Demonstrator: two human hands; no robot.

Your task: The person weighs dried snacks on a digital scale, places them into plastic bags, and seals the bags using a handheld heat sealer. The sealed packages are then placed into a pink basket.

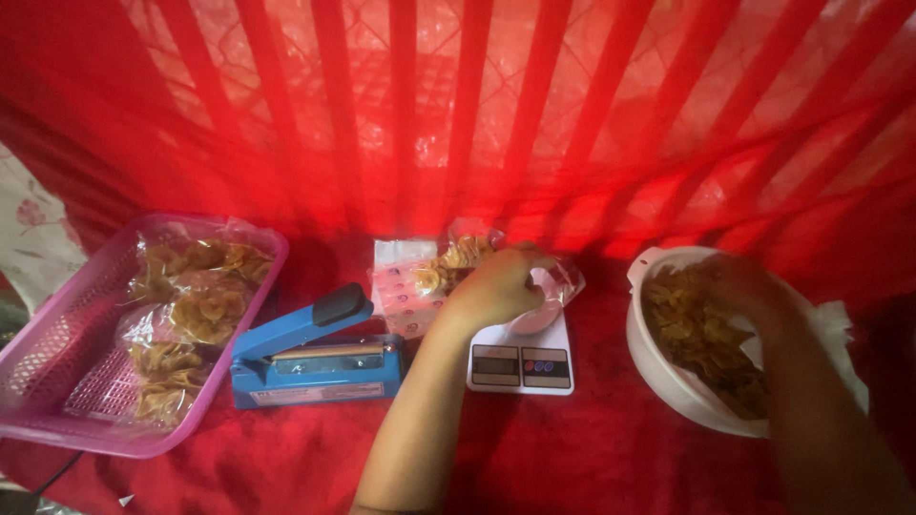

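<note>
My left hand (496,286) grips the mouth of a clear plastic bag of yellow chips (458,262) that rests on a small white kitchen scale (520,362). My right hand (744,291) reaches into a white bowl (658,367) full of the same chips (692,334); it is blurred, so whether it holds chips is unclear. The bag's lower part is hidden behind my left hand.
A blue heat sealer (305,358) with its arm raised sits left of the scale. Further left stands a pink mesh basket (57,381) holding several filled chip bags (191,305). A pack of printed wrappers (405,291) lies behind the sealer. Red cloth covers the surface and backdrop.
</note>
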